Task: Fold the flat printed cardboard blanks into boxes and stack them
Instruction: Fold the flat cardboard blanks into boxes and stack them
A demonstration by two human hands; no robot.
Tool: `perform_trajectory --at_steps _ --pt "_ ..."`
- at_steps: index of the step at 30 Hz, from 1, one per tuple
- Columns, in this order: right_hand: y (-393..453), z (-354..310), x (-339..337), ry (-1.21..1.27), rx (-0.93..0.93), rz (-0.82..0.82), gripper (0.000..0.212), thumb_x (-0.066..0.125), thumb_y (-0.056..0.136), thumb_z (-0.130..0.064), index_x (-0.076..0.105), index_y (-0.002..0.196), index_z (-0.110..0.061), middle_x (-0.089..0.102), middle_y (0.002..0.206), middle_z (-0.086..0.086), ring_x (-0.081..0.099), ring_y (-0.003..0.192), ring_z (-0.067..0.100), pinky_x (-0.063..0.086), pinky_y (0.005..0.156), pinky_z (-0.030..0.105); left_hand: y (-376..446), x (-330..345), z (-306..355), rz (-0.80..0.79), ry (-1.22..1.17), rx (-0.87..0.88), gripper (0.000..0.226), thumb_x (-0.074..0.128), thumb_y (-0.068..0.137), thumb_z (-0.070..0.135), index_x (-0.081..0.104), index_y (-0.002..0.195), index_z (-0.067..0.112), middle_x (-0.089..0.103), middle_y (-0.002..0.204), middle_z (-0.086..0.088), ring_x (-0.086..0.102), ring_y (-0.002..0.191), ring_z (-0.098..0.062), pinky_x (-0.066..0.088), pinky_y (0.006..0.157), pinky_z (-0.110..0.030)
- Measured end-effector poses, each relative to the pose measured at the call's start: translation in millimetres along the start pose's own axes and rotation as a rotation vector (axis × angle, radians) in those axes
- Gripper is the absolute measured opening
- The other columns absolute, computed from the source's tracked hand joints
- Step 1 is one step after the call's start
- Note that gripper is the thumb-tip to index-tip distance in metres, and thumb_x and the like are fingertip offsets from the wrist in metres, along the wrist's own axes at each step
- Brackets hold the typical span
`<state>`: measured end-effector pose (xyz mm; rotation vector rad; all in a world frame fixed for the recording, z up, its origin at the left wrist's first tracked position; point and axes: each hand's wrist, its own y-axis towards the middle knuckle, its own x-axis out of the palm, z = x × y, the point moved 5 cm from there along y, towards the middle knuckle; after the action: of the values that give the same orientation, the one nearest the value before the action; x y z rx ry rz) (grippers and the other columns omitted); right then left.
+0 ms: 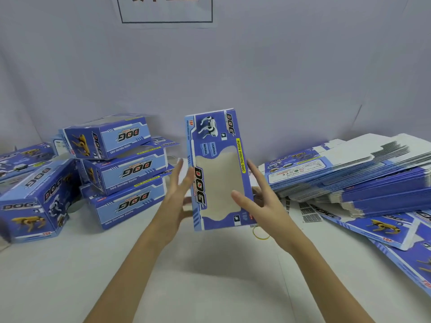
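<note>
Blank point(218, 169) upright at centre, pinched by right hand point(261, 203) at 3 o'clock, left hand point(179, 190) splayed wide at 9, likely to square it open.

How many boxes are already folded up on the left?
5, maybe more hidden: three stacked, one in front at the left, and one behind it at the edge.

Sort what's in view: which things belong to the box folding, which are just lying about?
Job:
- box being held upright, left hand, right hand
- stacked folded boxes
- pile of flat blanks

Lying about:
- yellow rubber band
- sign on the wall
</note>
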<state>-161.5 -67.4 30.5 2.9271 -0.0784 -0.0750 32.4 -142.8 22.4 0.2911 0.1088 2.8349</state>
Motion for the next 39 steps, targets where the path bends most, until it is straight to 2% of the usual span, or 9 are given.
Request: perform_trajectory --at_steps 4,7,10,15,20,26,30,35,39 --pt "2 7 -5 -0.012 0.034 -0.05 0.081 0.078 0.091 -0.051 0.028 0.155 -0.062 0.068 0.136 0.004 0.074 0.116 0.022 0.064 0.087 0.037 3 4 -15 -0.007 0.036 -0.06 0.055 0.076 0.076 0.069 0.044 0.118 0.081 0.074 0.119 0.014 0.075 0.109 -0.019 0.064 0.086 -0.048" --pt "0 11 -5 -0.097 0.092 -0.187 0.089 0.081 0.091 -0.042 0.026 0.159 -0.056 0.069 0.134 0.003 0.074 0.113 0.026 0.063 0.088 0.042 7 -2 -11 0.076 0.02 0.006 0.068 0.071 0.078 0.066 0.041 0.138 0.069 0.073 0.124 0.007 0.072 0.115 -0.022 0.06 0.094 -0.052" --pt "3 11 -9 -0.063 0.024 -0.066 0.074 0.079 0.092 -0.037 0.041 0.156 -0.046 0.076 0.12 0.008 0.077 0.097 0.029 0.064 0.088 0.046 8 -4 -13 0.019 -0.009 -0.031 0.082 0.047 0.08 0.08 0.038 0.154 0.046 0.07 0.135 0.0 0.07 0.12 -0.026 0.054 0.104 -0.053" --pt "16 10 3 0.372 -0.011 0.307 0.068 0.074 0.083 -0.053 0.054 0.142 -0.025 0.079 0.113 0.012 0.077 0.095 0.03 0.06 0.099 0.055 5 -16 -28 0.191 -0.046 -0.199 0.071 0.023 0.1 0.074 0.054 0.139 0.023 0.072 0.115 -0.016 0.075 0.089 -0.034 0.062 0.059 -0.039" --pt "63 -43 51 0.501 -0.139 0.441 0.05 0.07 0.098 -0.045 0.043 0.136 -0.025 0.081 0.092 -0.001 0.078 0.079 0.014 0.062 0.069 0.028 9 -30 -36 0.237 0.047 -0.245 0.08 0.023 0.1 0.075 0.073 0.11 0.013 0.076 0.104 -0.011 0.074 0.072 -0.026 0.048 0.05 -0.027" --pt "124 -118 127 -0.2 -0.195 -0.015 0.055 0.063 0.104 -0.043 0.048 0.152 -0.022 0.07 0.115 0.006 0.07 0.1 0.022 0.059 0.095 0.044 11 -34 -38 0.233 0.099 -0.288 0.073 0.031 0.105 0.068 0.077 0.1 0.011 0.078 0.096 -0.011 0.074 0.068 -0.026 0.06 0.057 -0.033" --pt "133 -72 102 -0.884 -0.145 -0.099 0.054 0.056 0.107 -0.028 0.04 0.157 -0.015 0.047 0.154 0.016 0.053 0.135 0.033 0.043 0.108 0.038 11 -35 -38 0.24 0.107 -0.272 0.069 0.03 0.108 0.061 0.076 0.101 0.011 0.077 0.099 -0.012 0.072 0.072 -0.027 0.058 0.058 -0.032" --pt "99 43 7 -1.732 0.22 -0.105 0.078 0.052 0.104 -0.028 0.009 0.167 -0.012 0.005 0.172 0.03 0.005 0.158 0.054 0.004 0.126 0.068 13 -33 -38 0.244 0.134 -0.254 0.069 0.027 0.109 0.058 0.076 0.101 0.01 0.078 0.095 -0.01 0.073 0.069 -0.026 0.059 0.057 -0.031" --pt "76 66 -36 -1.915 0.205 -0.094 0.06 0.049 0.106 -0.012 0.027 0.161 -0.008 0.027 0.166 0.029 0.018 0.157 0.047 0.012 0.125 0.068 15 -31 -38 0.224 0.158 -0.24 0.067 0.027 0.111 0.052 0.076 0.101 0.009 0.078 0.092 -0.009 0.072 0.066 -0.023 0.058 0.056 -0.031"
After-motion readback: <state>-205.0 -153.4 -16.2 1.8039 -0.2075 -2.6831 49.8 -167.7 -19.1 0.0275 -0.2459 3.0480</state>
